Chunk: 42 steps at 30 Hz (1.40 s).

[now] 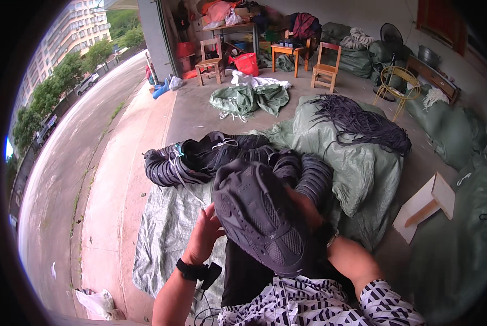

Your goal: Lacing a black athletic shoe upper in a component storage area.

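A dark grey mesh shoe upper [265,217] is held up close in front of me, above my lap. My right hand [307,209] grips it along its right side, the fingers mostly hidden behind it. On its left side is my left hand [203,236], fingers apart, with the tips at the upper's edge; whether they touch it is hard to tell. Just beyond lie bundles of nested dark shoe uppers [181,165], some tied with pale string. More stacked uppers [314,176] rest to the right. A heap of dark laces [357,122] lies on a green woven sack [357,179].
A silvery woven sheet [165,233] covers the floor at left. A white and wooden stool-like piece [425,206] lies at right, near large green sacks [460,233]. Farther back are wooden chairs [326,68], a crumpled green sack [249,100] and a red bag [246,64].
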Each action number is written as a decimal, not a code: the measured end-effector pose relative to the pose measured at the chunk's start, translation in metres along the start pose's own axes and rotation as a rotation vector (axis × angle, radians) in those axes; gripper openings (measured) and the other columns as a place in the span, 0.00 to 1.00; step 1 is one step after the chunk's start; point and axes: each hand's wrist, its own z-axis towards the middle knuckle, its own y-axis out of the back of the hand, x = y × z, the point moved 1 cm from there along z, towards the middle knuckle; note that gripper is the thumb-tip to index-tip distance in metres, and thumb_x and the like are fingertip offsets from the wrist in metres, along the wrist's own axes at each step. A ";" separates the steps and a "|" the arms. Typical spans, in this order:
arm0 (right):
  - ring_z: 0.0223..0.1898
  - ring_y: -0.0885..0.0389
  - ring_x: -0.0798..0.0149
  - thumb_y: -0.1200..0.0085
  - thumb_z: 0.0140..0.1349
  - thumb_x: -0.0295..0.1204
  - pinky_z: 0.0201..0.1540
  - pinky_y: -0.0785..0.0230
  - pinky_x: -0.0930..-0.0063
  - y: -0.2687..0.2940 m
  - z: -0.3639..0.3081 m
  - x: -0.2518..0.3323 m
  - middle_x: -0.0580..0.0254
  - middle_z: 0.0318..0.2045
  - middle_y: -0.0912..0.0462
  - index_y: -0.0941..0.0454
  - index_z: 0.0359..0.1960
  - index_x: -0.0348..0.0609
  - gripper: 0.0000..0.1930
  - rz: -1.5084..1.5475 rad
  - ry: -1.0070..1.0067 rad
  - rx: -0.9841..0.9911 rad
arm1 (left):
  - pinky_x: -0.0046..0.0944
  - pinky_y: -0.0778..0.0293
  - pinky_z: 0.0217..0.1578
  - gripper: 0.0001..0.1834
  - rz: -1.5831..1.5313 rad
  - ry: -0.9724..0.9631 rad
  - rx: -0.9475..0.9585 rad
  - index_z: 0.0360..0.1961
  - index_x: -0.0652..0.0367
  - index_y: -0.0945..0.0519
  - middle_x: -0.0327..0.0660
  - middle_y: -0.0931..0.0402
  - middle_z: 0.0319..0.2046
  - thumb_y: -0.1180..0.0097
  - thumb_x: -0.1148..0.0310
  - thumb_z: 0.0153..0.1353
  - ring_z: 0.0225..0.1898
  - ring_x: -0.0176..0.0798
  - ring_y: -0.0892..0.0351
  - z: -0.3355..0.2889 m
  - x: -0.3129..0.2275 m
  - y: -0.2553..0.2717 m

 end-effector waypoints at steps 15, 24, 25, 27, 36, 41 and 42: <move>0.42 0.23 0.67 0.47 0.62 0.38 0.45 0.29 0.74 0.003 0.046 0.004 0.56 0.50 0.24 0.32 0.57 0.42 0.23 -1.347 0.187 -0.091 | 0.36 0.30 0.49 0.24 -0.104 0.178 -0.031 0.51 0.62 0.27 0.39 0.22 0.45 0.57 0.53 0.65 0.45 0.35 0.24 0.060 0.034 0.071; 0.37 0.24 0.66 0.41 0.58 0.41 0.29 0.24 0.73 0.033 0.056 0.016 0.58 0.38 0.25 0.30 0.46 0.39 0.21 -1.199 -0.144 -0.151 | 0.37 0.27 0.41 0.23 -0.007 0.276 -0.337 0.54 0.57 0.29 0.35 0.23 0.40 0.57 0.52 0.67 0.41 0.32 0.25 0.026 0.053 0.044; 0.32 0.24 0.70 0.39 0.55 0.42 0.21 0.26 0.79 0.035 0.054 0.019 0.62 0.33 0.26 0.29 0.43 0.40 0.22 -1.174 -0.091 -0.127 | 0.35 0.26 0.39 0.21 0.050 0.293 -0.308 0.54 0.57 0.29 0.35 0.23 0.40 0.56 0.55 0.67 0.40 0.31 0.24 0.014 0.054 0.042; 0.30 0.25 0.72 0.38 0.55 0.42 0.22 0.26 0.78 0.036 0.050 0.023 0.64 0.31 0.27 0.29 0.41 0.40 0.21 -1.095 -0.086 -0.110 | 0.30 0.24 0.32 0.18 0.077 0.327 -0.225 0.54 0.57 0.29 0.33 0.23 0.38 0.50 0.64 0.65 0.35 0.28 0.23 -0.005 0.057 0.041; 0.22 0.25 0.75 0.39 0.56 0.41 0.21 0.27 0.80 0.021 0.057 0.024 0.68 0.24 0.28 0.30 0.33 0.42 0.17 -1.035 -0.188 -0.266 | 0.34 0.26 0.39 0.18 0.431 0.342 -0.037 0.47 0.60 0.27 0.36 0.23 0.36 0.39 0.70 0.57 0.38 0.32 0.23 0.009 0.032 0.051; 0.20 0.26 0.66 0.39 0.54 0.43 0.21 0.34 0.69 0.018 0.066 0.014 0.62 0.20 0.27 0.32 0.26 0.40 0.19 -1.451 0.071 -0.106 | 0.42 0.35 0.54 0.31 0.792 -0.017 -0.191 0.59 0.58 0.33 0.44 0.30 0.52 0.40 0.57 0.58 0.55 0.42 0.31 0.045 -0.012 0.056; 0.23 0.24 0.62 0.38 0.53 0.43 0.25 0.33 0.65 0.017 0.068 0.015 0.60 0.21 0.26 0.31 0.26 0.39 0.19 -1.681 0.190 -0.135 | 0.45 0.39 0.58 0.33 0.851 -0.175 -0.214 0.60 0.57 0.33 0.47 0.33 0.56 0.40 0.54 0.57 0.59 0.45 0.35 0.053 -0.011 0.047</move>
